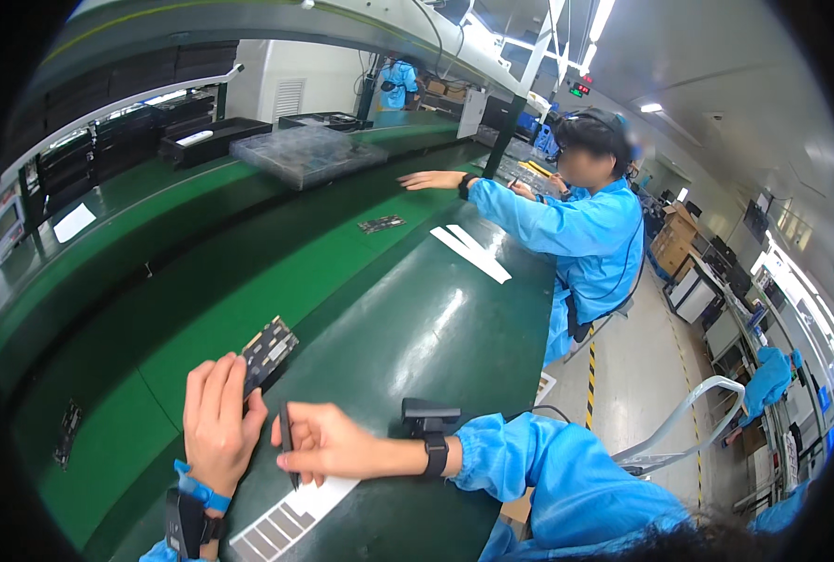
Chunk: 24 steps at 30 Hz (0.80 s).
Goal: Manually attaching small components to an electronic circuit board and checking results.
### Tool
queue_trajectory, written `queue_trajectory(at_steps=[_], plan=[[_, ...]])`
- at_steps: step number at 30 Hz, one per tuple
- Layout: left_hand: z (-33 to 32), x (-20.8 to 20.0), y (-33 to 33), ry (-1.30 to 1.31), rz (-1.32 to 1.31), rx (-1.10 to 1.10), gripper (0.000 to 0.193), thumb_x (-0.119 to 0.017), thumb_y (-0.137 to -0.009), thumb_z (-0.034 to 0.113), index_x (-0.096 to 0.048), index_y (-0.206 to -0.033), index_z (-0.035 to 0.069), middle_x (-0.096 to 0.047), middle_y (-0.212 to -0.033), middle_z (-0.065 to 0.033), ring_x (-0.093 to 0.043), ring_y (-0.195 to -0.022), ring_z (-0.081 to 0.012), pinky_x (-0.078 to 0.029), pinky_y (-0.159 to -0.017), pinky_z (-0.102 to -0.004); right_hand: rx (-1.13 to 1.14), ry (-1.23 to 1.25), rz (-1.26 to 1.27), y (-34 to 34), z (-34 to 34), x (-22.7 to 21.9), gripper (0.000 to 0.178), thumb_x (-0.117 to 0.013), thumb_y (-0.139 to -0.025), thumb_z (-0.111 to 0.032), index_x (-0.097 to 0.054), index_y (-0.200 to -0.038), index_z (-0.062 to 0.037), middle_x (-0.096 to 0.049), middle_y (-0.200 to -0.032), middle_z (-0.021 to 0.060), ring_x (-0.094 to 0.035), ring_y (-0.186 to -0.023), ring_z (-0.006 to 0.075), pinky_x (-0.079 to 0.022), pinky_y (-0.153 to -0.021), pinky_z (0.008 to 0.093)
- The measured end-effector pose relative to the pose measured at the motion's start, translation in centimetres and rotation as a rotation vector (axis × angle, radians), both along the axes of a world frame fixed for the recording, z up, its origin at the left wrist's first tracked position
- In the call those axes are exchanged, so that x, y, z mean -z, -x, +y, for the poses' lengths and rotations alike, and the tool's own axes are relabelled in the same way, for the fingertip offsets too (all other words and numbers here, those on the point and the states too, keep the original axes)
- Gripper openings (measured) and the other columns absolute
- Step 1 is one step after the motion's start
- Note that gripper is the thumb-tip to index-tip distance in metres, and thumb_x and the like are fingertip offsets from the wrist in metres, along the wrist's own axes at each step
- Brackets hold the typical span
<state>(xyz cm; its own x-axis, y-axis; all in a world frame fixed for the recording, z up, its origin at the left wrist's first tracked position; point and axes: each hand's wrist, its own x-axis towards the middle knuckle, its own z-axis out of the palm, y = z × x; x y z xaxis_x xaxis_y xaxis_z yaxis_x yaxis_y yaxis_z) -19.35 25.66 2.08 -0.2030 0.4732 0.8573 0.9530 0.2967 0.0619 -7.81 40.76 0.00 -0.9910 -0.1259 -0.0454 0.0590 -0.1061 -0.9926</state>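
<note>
Hands (215, 426) (328, 440) hold board (269, 353) and tool (287, 436) near belt edge (337, 283).

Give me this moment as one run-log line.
left hand: holds board | right hand: holds black tool | label sheet: on bench, near right hand

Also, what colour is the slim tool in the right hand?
Black; the slim tool shows best in the head view.

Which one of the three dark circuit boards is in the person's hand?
The middle board, held in the left hand. The other two lie untouched on the green surface: the far board near the co-worker's hand, and the left board.
</note>
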Motion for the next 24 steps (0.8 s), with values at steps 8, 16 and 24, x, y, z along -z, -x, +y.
queue_trajectory(at_steps=[8,16,24], plan=[[-0.3,0.7,0.1,-0.002,-0.167,0.108,0.052,-0.078,-0.064,-0.005,-0.064,-0.114,-0.007,-0.066,-0.113,-0.0207,-0.061,-0.099,-0.0407,-0.054,-0.084,-0.0455,0.057,0.035,-0.009,0.8,1.0,-0.5,0.021,-0.069,-0.094,-0.002,-0.054,-0.109,-0.0018,-0.067,-0.079,0.0071,-0.066,-0.060,0.0117,-0.053,-0.049,0.0245],[-1.7,-0.7,-0.5,0.023,-0.186,0.079,0.050,-0.082,-0.065,-0.001,-0.067,-0.112,-0.004,-0.068,-0.112,-0.0190,-0.064,-0.098,-0.0388,-0.054,-0.087,-0.0455,0.054,0.012,0.041,-0.2,1.3,-0.3,0.025,-0.075,-0.092,-0.008,-0.057,-0.108,-0.0016,-0.065,-0.071,0.0016,-0.067,-0.060,0.0085,-0.051,-0.047,0.0223],[-3.6,-0.7,-0.4,0.142,-0.251,0.002,0.052,-0.084,-0.064,-0.001,-0.067,-0.113,-0.003,-0.071,-0.111,-0.0171,-0.066,-0.094,-0.0363,-0.056,-0.083,-0.0419,-0.044,0.004,-0.061,-0.5,3.2,-1.7,0.022,-0.074,-0.092,-0.007,-0.058,-0.106,-0.0019,-0.067,-0.076,0.0027,-0.066,-0.064,0.0071,-0.053,-0.054,0.0230]])
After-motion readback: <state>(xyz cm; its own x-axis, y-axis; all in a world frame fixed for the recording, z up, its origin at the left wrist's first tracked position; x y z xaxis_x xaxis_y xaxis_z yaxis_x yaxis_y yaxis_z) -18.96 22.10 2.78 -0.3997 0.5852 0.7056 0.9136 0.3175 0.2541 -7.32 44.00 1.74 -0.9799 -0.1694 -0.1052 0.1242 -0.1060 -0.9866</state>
